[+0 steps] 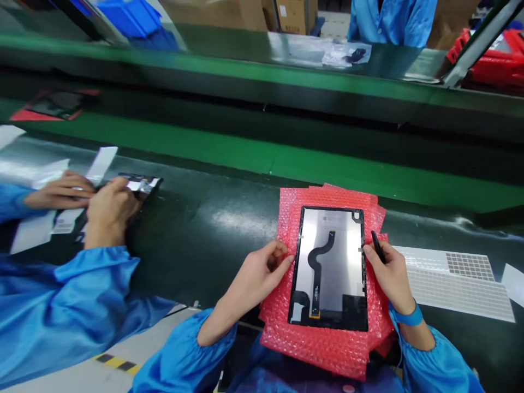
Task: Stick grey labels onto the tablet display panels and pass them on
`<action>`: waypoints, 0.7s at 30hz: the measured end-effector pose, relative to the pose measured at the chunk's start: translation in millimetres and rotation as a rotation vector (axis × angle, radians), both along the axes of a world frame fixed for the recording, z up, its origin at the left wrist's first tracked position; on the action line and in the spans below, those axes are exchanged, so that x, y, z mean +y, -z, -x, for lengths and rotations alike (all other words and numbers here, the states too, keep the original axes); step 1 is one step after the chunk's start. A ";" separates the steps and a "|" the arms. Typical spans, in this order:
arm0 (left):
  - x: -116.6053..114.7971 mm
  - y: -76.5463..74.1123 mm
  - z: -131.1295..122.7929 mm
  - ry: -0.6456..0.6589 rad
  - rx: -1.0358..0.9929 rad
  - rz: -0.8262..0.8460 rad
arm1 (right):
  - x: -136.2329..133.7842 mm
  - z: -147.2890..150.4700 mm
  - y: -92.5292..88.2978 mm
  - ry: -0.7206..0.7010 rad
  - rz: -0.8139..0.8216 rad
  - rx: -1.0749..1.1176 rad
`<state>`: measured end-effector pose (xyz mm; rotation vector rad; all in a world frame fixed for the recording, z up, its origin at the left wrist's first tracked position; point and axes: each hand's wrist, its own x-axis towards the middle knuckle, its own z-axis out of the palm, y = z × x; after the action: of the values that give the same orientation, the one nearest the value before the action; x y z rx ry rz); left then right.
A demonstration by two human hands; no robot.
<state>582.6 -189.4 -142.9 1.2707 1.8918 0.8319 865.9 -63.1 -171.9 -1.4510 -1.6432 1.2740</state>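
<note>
A tablet screen panel lies back side up, with a silvery back, black edges and a curved black flex cable. Beneath it is a stack of red bubble-wrap bags. My left hand is at the panel's left edge, fingers curled and thumb tip close against the rim. Whether something small sits between its fingertips I cannot make out. My right hand, with a blue band at the wrist, is closed around a black pen-like tool. Its thumb touches the panel's right edge near a small tab.
Sheets of white labels lie right of the bags. At left, a co-worker's hands work on a dark device among white papers. A green conveyor runs behind the bench. Red bins stand at the far right.
</note>
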 end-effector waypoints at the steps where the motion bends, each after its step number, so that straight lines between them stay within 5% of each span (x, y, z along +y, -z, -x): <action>1: -1.0 -0.2 -0.9 0.006 -0.017 -0.011 | -0.9 0.4 0.9 -0.003 0.003 0.006; 7: 4.6 -8.3 -10.9 -0.003 -0.070 -0.093 | -2.9 1.7 14.7 0.020 0.006 0.061; 15: 32.5 -17.8 -35.4 -0.058 -0.582 -0.167 | -4.6 0.8 42.9 0.185 0.032 0.224; 18: 70.0 -18.1 -35.0 -0.035 -0.615 -0.184 | -3.4 -1.2 40.4 0.268 0.075 0.409; 21: 139.9 -15.5 -26.2 -0.091 -0.653 -0.246 | 2.9 -8.0 35.1 0.397 0.035 0.602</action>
<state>608.7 -49.4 -127.4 0.8933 1.3529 1.3662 873.9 -60.3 -207.0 -1.1740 -0.8924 1.3331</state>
